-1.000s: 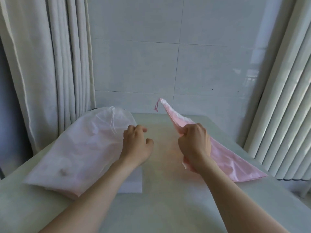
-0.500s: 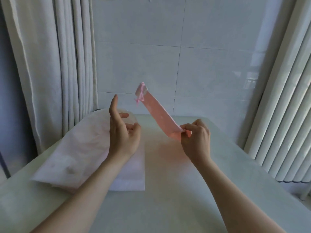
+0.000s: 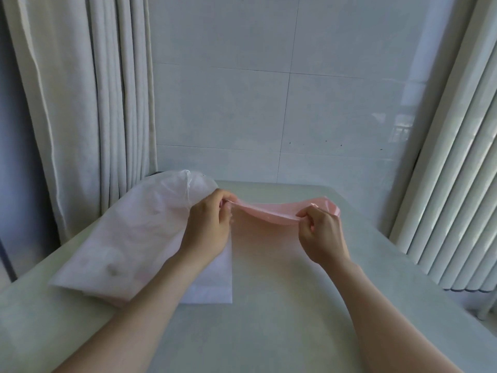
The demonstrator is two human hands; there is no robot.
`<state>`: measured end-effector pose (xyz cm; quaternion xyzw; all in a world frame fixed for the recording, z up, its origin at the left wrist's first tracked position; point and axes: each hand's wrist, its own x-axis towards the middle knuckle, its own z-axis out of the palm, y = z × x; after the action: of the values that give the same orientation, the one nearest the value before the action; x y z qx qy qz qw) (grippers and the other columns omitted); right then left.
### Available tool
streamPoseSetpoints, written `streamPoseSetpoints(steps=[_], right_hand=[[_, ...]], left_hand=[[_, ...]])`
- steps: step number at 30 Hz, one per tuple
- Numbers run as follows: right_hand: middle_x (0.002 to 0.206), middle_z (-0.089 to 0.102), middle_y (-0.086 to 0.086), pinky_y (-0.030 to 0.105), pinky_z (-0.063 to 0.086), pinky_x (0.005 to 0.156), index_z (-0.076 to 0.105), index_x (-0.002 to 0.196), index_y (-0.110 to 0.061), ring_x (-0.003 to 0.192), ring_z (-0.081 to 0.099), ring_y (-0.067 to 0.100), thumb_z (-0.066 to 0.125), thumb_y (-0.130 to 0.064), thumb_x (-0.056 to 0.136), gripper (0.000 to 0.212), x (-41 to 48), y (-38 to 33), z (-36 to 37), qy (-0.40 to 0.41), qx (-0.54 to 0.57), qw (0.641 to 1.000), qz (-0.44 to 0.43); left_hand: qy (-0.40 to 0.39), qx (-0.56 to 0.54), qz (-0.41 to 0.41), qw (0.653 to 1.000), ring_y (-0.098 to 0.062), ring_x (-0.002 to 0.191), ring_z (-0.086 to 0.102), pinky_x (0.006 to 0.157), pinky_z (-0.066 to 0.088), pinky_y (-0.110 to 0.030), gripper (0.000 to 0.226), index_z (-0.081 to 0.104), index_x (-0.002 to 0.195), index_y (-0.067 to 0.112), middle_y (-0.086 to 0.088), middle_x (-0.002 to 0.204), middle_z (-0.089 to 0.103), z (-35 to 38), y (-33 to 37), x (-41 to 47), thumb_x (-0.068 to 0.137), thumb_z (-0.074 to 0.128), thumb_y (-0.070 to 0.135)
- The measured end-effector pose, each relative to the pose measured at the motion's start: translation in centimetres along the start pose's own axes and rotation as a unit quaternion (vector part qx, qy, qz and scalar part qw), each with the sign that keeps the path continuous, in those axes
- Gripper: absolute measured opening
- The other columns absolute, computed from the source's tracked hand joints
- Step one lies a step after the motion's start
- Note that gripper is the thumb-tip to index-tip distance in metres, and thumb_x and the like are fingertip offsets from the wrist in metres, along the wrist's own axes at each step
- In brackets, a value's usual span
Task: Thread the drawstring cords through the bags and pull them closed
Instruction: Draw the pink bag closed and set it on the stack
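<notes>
A pale table (image 3: 269,332) fills the lower part of the view, set against a white tiled wall (image 3: 269,117), with cream curtains (image 3: 80,103) hanging at the left and ribbed vertical blinds (image 3: 451,184) at the right. On the table's left side lies a bulky translucent white bag (image 3: 129,238), its gathered neck pointing toward the wall; the left forearm crosses over its near right corner and hides part of it. Above the middle of the table, a thin pink bag (image 3: 271,214) is stretched sideways between two bare hands. The left hand (image 3: 209,227) pinches one end between thumb and fingertips, touching the white bag's edge. The right hand (image 3: 321,232) pinches the other end, where loose pink fabric bunches behind the knuckles. No cord is clearly visible.
</notes>
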<state>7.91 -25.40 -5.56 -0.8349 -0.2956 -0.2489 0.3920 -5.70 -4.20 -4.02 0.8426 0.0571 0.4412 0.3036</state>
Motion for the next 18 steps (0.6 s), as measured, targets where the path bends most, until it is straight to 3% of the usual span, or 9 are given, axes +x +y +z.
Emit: streamPoseSetpoints(steps=[2,3,5,7,11,12,14,16,18], right_hand=[[0.114,0.071,0.013,0.034,0.046,0.097,0.069,0.124,-0.012,0.113,0.062,0.033,0.045,-0.008,0.094,0.04,0.1,-0.7,-0.4,-0.03,-0.066,0.995,0.066],[0.114,0.071,0.015,0.039,0.045,0.097,0.065,0.127,-0.014,0.112,0.061,0.037,0.045,-0.013,0.093,0.039,0.3,-1.3,-0.5,-0.041,-0.136,0.985,0.096],[0.096,0.069,0.012,0.041,0.042,0.084,0.059,0.108,-0.014,0.093,0.061,0.036,0.047,-0.021,0.089,0.023,0.5,-2.7,-0.8,-0.036,-0.235,0.962,0.132],[0.083,0.064,0.011,0.038,0.042,0.073,0.055,0.093,-0.012,0.079,0.06,0.035,0.047,-0.024,0.091,0.015,0.9,-4.1,-1.2,-0.042,-0.191,0.969,0.153],[0.064,0.069,0.002,0.034,0.052,0.067,0.065,0.074,-0.012,0.067,0.068,0.027,0.043,-0.047,0.093,0.045,1.1,-6.9,-1.3,-0.116,0.015,0.977,0.18],[0.066,0.069,-0.001,0.034,0.05,0.066,0.066,0.071,-0.016,0.071,0.067,0.026,0.043,-0.053,0.091,0.048,1.0,-7.3,-1.3,-0.114,0.01,0.979,0.168],[0.083,0.074,-0.002,0.037,0.053,0.071,0.077,0.085,-0.021,0.084,0.067,0.024,0.051,-0.061,0.084,0.048,0.9,-7.6,-1.3,-0.102,-0.006,0.984,0.145],[0.087,0.077,0.005,0.041,0.06,0.078,0.08,0.089,-0.017,0.09,0.07,0.024,0.064,-0.054,0.077,0.042,1.0,-7.0,-1.4,-0.134,0.037,0.978,0.154],[0.08,0.077,0.005,0.041,0.062,0.079,0.081,0.08,-0.018,0.086,0.071,0.021,0.069,-0.04,0.075,0.026,1.0,-6.2,-1.3,-0.173,0.047,0.969,0.169]], left_hand=[[-0.007,0.01,0.03,0.999,-0.004,0.078,0.068,0.073,0.054,-0.03,0.021,0.072,0.104,0.022,0.012,0.087,0.072,0.2,0.1,-0.1,0.104,0.056,0.01],[-0.014,0.019,0.051,0.998,-0.005,0.08,0.068,0.074,0.054,-0.031,0.019,0.074,0.105,0.022,0.012,0.09,0.073,0.4,0.3,-0.2,0.104,0.058,0.012],[-0.031,0.045,0.097,0.994,-0.013,0.089,0.069,0.08,0.054,-0.034,0.018,0.076,0.107,0.022,0.009,0.096,0.075,1.0,0.6,-0.6,0.104,0.06,0.014],[-0.059,0.081,0.143,0.985,-0.02,0.098,0.068,0.087,0.053,-0.04,0.019,0.076,0.11,0.023,0.005,0.101,0.075,1.7,1.1,-1.1,0.101,0.062,0.015],[-0.138,0.101,0.224,0.96,-0.019,0.116,0.06,0.098,0.048,-0.043,0.038,0.07,0.119,0.029,0.008,0.115,0.07,2.5,2.5,-2.0,0.092,0.06,0.004],[-0.157,0.107,0.25,0.949,-0.018,0.12,0.057,0.102,0.045,-0.04,0.04,0.068,0.122,0.029,0.009,0.118,0.07,2.7,2.7,-2.3,0.093,0.058,0.004],[-0.197,0.115,0.285,0.931,-0.015,0.121,0.054,0.105,0.04,-0.03,0.043,0.065,0.13,0.027,0.012,0.116,0.07,3.1,3.1,-3.0,0.094,0.057,0.004],[-0.225,0.109,0.298,0.921,-0.012,0.116,0.054,0.103,0.041,-0.024,0.047,0.064,0.133,0.027,0.012,0.109,0.071,3.5,3.4,-3.4,0.093,0.058,0.002],[-0.236,0.103,0.307,0.916,-0.012,0.11,0.055,0.1,0.042,-0.022,0.046,0.067,0.13,0.024,0.009,0.105,0.072,3.9,3.5,-3.6,0.091,0.059,0.0]])
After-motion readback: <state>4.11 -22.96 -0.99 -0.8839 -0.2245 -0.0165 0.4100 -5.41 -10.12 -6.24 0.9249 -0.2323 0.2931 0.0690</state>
